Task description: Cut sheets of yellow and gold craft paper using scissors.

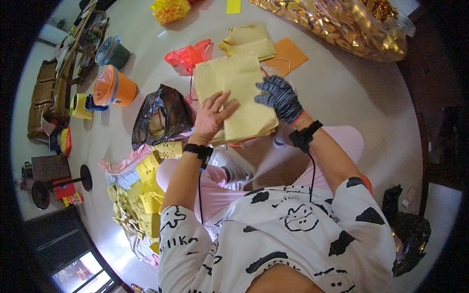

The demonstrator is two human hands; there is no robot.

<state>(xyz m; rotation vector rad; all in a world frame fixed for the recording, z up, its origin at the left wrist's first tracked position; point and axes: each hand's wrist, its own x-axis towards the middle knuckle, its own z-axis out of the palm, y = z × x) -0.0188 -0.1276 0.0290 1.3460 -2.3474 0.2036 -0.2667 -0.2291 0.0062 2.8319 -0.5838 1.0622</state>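
A stack of yellow joss paper sheets (238, 78) lies in front of my knees, its lower edge uneven. My bare left hand (216, 115) rests flat on the left part of the stack, fingers spread. At the right edge is my right hand (278, 99) in a grey-black knit glove, fingertips over the paper and fingers apart. Nothing shows in its grasp. Black straps with cables circle both wrists. Just beyond the stack lie a folded bundle of yellow paper (251, 42) and an orange sheet (291, 55).
Left of the stack are a black plastic bag (163, 113) and a red plastic bag (190, 55). Crumpled yellow papers (146, 197) lie by my left leg. An orange bin (115, 86) stands farther left. A clear bag of gold folded paper (340, 25) fills the far right.
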